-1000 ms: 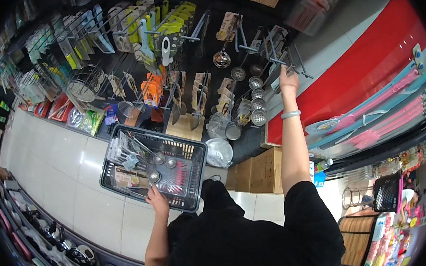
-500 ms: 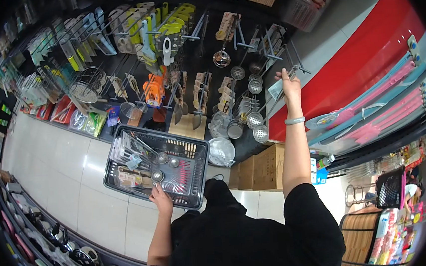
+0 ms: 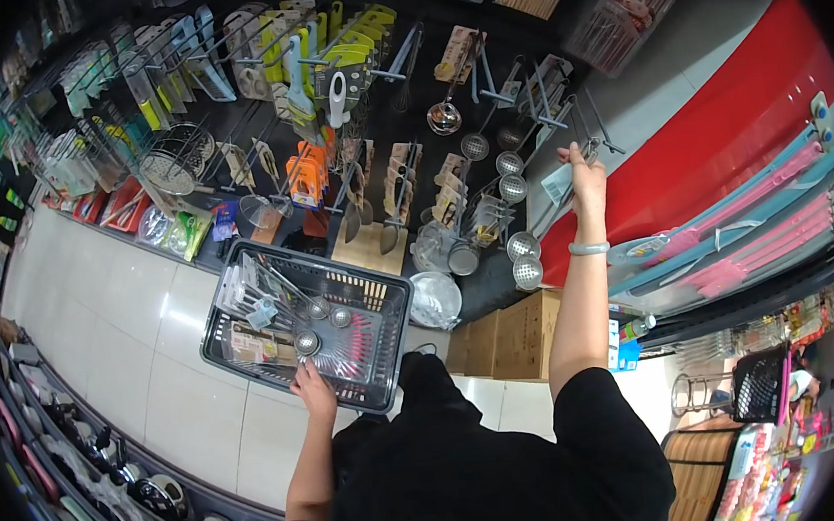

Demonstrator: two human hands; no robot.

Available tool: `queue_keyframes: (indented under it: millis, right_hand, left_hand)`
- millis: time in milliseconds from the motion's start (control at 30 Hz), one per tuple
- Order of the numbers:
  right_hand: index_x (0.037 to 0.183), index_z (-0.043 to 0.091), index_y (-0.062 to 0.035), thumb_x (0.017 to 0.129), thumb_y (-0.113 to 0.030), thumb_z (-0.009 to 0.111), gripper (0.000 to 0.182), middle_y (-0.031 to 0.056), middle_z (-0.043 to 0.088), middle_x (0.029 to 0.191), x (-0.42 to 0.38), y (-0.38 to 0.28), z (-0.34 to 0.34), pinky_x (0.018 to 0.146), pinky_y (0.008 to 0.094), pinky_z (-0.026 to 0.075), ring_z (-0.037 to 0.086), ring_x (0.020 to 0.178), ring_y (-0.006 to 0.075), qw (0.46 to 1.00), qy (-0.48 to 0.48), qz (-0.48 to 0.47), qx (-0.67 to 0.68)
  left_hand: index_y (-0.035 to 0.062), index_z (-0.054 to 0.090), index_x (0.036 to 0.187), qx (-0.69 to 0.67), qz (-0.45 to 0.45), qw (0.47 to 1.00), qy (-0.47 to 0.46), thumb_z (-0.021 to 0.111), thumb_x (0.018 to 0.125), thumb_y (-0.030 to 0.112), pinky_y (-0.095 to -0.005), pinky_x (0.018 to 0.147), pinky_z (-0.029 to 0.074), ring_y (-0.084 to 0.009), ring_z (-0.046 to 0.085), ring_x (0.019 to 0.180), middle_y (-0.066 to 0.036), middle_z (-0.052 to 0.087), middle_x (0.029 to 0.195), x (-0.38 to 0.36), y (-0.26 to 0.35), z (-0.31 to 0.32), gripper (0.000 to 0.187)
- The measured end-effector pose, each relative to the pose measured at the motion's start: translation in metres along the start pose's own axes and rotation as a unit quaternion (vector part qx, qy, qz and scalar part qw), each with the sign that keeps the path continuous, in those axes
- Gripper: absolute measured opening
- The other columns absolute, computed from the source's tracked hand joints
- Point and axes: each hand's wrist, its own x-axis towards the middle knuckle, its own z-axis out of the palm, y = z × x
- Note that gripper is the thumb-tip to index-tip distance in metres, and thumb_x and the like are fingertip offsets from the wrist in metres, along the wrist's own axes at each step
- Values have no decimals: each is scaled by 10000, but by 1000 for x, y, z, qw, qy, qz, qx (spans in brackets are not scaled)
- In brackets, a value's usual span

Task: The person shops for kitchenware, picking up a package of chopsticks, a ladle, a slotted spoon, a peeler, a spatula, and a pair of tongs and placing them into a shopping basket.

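Note:
My right hand [image 3: 585,187], with a pale bangle on its wrist, is raised at the right end of the rack. Its fingers are closed around the upper handles of long metal skimmers, close to a hook [image 3: 607,138]. Two perforated skimmer bowls [image 3: 528,272] hang below and left of it, and a pale tag shows beside the handles. Low at the left, my left hand [image 3: 314,391] is closed over the near rim of a black shopping basket [image 3: 400,360]. Inside lie packaged utensils, a perforated metal ladle [image 3: 307,343] by my fingertips, and something with pink tips.
More skimmers [image 3: 509,163] hang left of my right hand. Peelers and other tools [image 3: 337,95] fill the rack's left side. A red panel [image 3: 701,130] and pink and blue goods stand right. Cardboard boxes [image 3: 511,336] sit below. Pans [image 3: 161,496] line the shelf at lower left.
The camera view has shifted slightly. My right hand stays closed at the hook, and the skimmer bowls below it appear a little farther right and lower. My left hand keeps its place on the basket.

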Motion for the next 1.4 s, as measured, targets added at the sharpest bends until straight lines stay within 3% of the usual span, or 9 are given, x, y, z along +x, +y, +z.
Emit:
queue_keyframes:
  millis: [467, 600, 833, 933, 1067, 1133, 1200, 1233, 1400]
  right_hand:
    - [776, 690, -22, 868, -413, 535, 431, 54, 602, 597, 2, 4, 16, 494, 325, 435, 556, 505, 175, 995, 24, 20, -95]
    - [716, 685, -15, 855, -428, 534, 461, 71, 610, 584, 21, 23, 23, 592, 335, 461, 595, 580, 188, 990, 61, 8, -128]
    - [1266, 373, 39, 725, -404, 727, 784, 224, 506, 1185, 0, 44, 26, 939, 380, 385, 512, 1060, 323, 980, 94, -127, -124]
    - [1308, 314, 37, 668, -337, 792, 882, 238, 399, 1293, -29, 35, 33, 1005, 391, 332, 427, 1177, 347, 955, 227, -157, -107]
    - [1349, 238, 42, 621, -304, 827, 999, 257, 291, 1377, -41, 44, 42, 1028, 382, 312, 349, 1259, 349, 978, 177, -90, -71]
    - [1313, 318, 58, 656, -289, 810, 891, 239, 418, 1298, -35, 68, 44, 1003, 356, 340, 440, 1191, 314, 974, 190, -92, -79]
    - [1244, 431, 64, 707, -269, 782, 722, 186, 563, 1138, -30, 82, 42, 963, 328, 371, 524, 1094, 259, 994, 11, 13, 110]
    - [1120, 551, 45, 837, -241, 656, 416, 121, 634, 959, -26, 96, 47, 847, 301, 426, 585, 917, 186, 994, 13, 2, 106]
    - [876, 588, -3, 956, -179, 413, 261, 65, 608, 759, -31, 108, 46, 647, 268, 423, 546, 682, 120, 994, -26, -9, 107]
  left_hand:
    - [8, 474, 1124, 40, -6, 999, -32, 615, 704, 47, -496, 919, 304, -309, 464, 1079, -180, 475, 1157, 1, 6, -3, 444]
    - [15, 490, 1070, 55, -7, 998, -32, 630, 692, 57, -498, 918, 306, -301, 470, 1065, -170, 479, 1149, 2, 9, -6, 405]
    - [20, 489, 1063, 66, -13, 997, -28, 644, 684, 72, -518, 905, 308, -294, 466, 1068, -161, 481, 1148, 1, 9, -3, 412]
    - [22, 482, 1070, 66, -22, 996, -47, 649, 683, 80, -526, 899, 308, -293, 464, 1069, -160, 482, 1145, 1, 7, -1, 425]
    - [23, 486, 1071, 65, -23, 996, -60, 650, 687, 86, -534, 900, 307, -293, 463, 1075, -160, 483, 1153, 2, 10, -4, 423]
    - [23, 490, 1072, 61, -27, 996, -66, 651, 687, 86, -539, 905, 306, -295, 461, 1082, -161, 482, 1162, 2, 9, -4, 422]
    - [23, 497, 1074, 76, -31, 994, -65, 653, 686, 85, -555, 918, 302, -297, 457, 1096, -163, 476, 1187, 2, 9, -1, 423]
    - [23, 497, 1074, 76, -32, 994, -64, 653, 686, 85, -555, 918, 302, -297, 457, 1096, -163, 476, 1187, 3, 10, -2, 423]
    - [22, 502, 1075, 72, -29, 996, -51, 651, 686, 83, -570, 920, 299, -299, 459, 1098, -161, 475, 1191, 2, 11, -3, 422]
